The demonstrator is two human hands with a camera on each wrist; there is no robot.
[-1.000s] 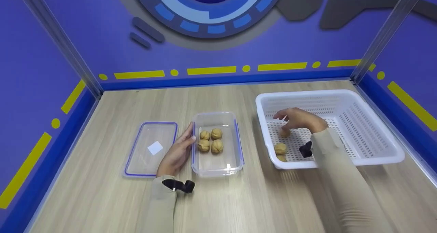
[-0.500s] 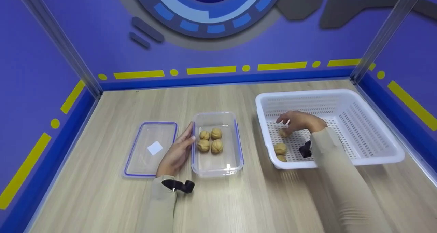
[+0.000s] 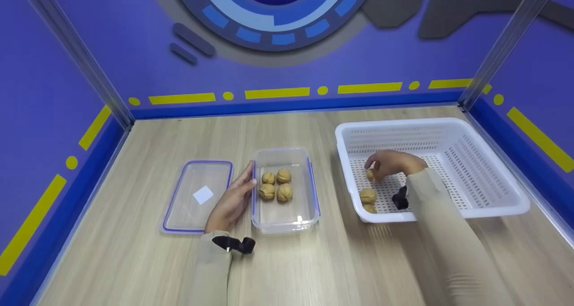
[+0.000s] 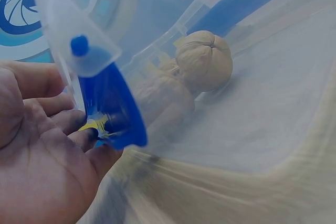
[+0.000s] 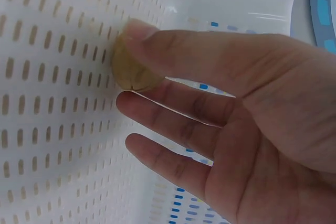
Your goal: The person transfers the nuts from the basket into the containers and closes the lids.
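Inside the white plastic basket, my right hand pinches a walnut between thumb and fingers, close to the perforated floor. Two more walnuts lie in the basket's near left corner. My left hand rests along the left side of a clear food container, its fingers lying against the outer wall and thumb at the rim. Several walnuts sit grouped on the container's floor. In the left wrist view, the fingertips touch beside a blue-edged latch flap.
Left of the container lies its clear lid with a blue seal and a white square label. Purple panels with yellow marks border the wooden table at the back and sides.
The right hand's fingers have closed in on the walnut in the basket and now pinch it. The left hand and the container stay where they were.
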